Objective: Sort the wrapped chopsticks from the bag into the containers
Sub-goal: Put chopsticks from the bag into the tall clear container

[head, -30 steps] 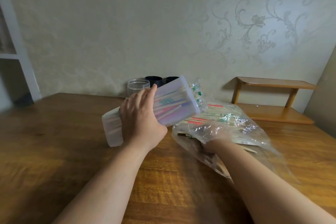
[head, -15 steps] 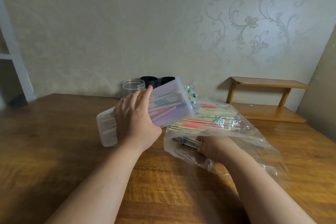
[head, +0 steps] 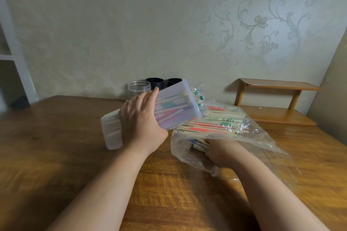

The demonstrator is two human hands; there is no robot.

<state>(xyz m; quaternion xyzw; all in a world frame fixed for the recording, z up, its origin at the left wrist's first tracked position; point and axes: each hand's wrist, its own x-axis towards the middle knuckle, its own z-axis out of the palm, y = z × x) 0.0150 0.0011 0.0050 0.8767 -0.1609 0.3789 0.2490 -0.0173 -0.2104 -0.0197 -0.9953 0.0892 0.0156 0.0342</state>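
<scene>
Over table (head: 56, 155): left hand (head: 139, 120) grips tilted box (head: 174, 110); right hand (head: 221, 151), inside bag (head: 262, 137), grasps wrapped chopsticks (head: 197, 143); wrapper print unreadable.

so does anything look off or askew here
Only the translucent box is askew: the left hand holds it tilted, one end raised toward the bag. The right hand grips wrapped chopsticks inside the bag. Nothing spilled or damaged.

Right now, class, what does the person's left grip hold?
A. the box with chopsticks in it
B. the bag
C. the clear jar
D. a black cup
A: the left grip holds the tilted box, with chopsticks showing through its wall; the jar and cups stand untouched behind it.
</scene>
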